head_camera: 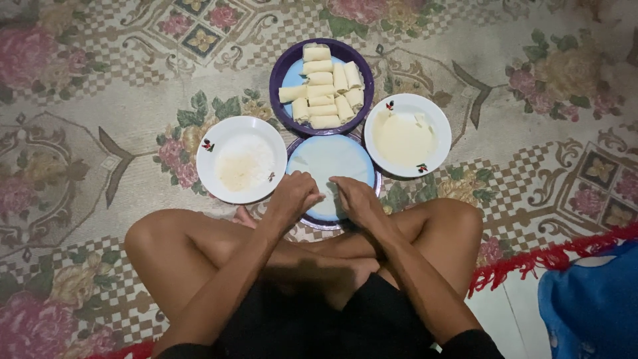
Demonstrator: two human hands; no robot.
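I sit cross-legged on a floral carpet. A pale round wrapper sheet (332,163) lies on a purple-rimmed plate (376,188) just in front of my knees. My left hand (296,195) and my right hand (355,198) rest side by side on the sheet's near edge, fingers curled down onto it. Whether something lies under the fingers cannot be told. Beyond it, a purple plate (280,73) carries several pale rolled wraps (325,86).
A white bowl (211,174) with whitish crumbs stands at the left. At the right, another white bowl (440,123) contains a pale creamy batter. A red carpet fringe (531,262) and a blue cloth (591,306) lie at the lower right over white floor.
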